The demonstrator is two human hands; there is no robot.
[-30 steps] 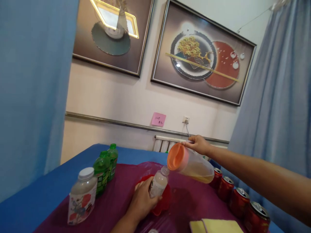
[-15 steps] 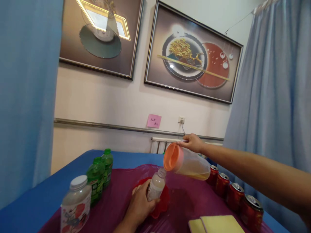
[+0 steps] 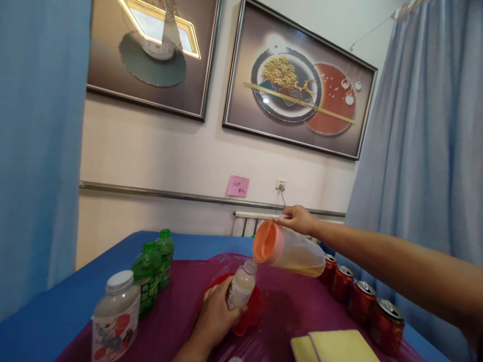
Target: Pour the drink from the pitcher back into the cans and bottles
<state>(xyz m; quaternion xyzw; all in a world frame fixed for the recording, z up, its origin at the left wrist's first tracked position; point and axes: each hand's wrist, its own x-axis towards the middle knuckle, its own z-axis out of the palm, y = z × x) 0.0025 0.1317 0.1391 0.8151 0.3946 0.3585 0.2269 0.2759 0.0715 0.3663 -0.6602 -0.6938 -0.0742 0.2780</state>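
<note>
My left hand [image 3: 217, 314] is wrapped round a small clear bottle [image 3: 241, 286] with a printed label and an uncapped mouth, tilted to the right. Under it lies a red scalloped dish [image 3: 253, 314], partly hidden by the hand and bottle. My right hand [image 3: 298, 220] grips the handle of a translucent pitcher [image 3: 298, 254] with an orange lid [image 3: 267, 242]. The pitcher is tipped on its side, its lid end touching or just above the bottle's mouth. Yellowish liquid lies along the pitcher's lower side. Whether any is flowing I cannot tell.
Green bottles [image 3: 146, 271] and a white-capped bottle [image 3: 116, 317] stand on the left. Several red cans [image 3: 362, 301] line the right side. A folded yellow cloth [image 3: 335, 347] lies at the front on purple plastic sheeting [image 3: 181, 301], over a blue-covered table [image 3: 33, 322].
Both hands keep their hold on the bottle and the pitcher, with the pitcher still tipped. The whole view has shifted slightly, and a small pale round thing shows more at the bottom edge.
</note>
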